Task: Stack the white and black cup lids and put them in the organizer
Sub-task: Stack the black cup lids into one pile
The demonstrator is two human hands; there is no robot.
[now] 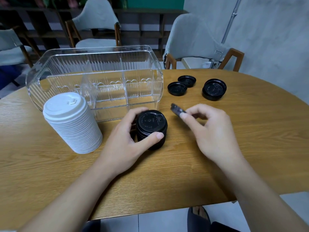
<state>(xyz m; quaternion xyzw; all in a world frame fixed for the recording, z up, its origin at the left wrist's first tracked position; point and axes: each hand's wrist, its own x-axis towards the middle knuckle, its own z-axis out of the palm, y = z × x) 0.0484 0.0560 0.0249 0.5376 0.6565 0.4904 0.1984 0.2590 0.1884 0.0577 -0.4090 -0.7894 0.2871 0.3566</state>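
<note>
1. Lids, head view: a tall white stack (73, 123) stands upright on the table (250, 148), just in front of the organizer's left end.
2. A shorter black stack (151, 129) stands to its right, near the organizer's front wall. The left hand (127, 141) wraps round it, thumb on the near side and fingers behind.
3. The right hand (212, 129) pinches one black lid (177, 111) by its edge. That lid is tilted and in the air, just right of the black stack.
4. Loose black lids are left: a pair (182, 85) overlapping or touching, and a small pile (214, 89) further right, both well beyond the right hand.
5. The organizer (95, 64) is clear, with dividers, and holds nothing.
6. Progress, as I judge it: white stacking looks finished, black is partway, and neither stack is placed yet.
7. Room: bare table lies between the hands and the loose lids. The organizer's top is open. The table's near edge is well behind both stacks.
</note>
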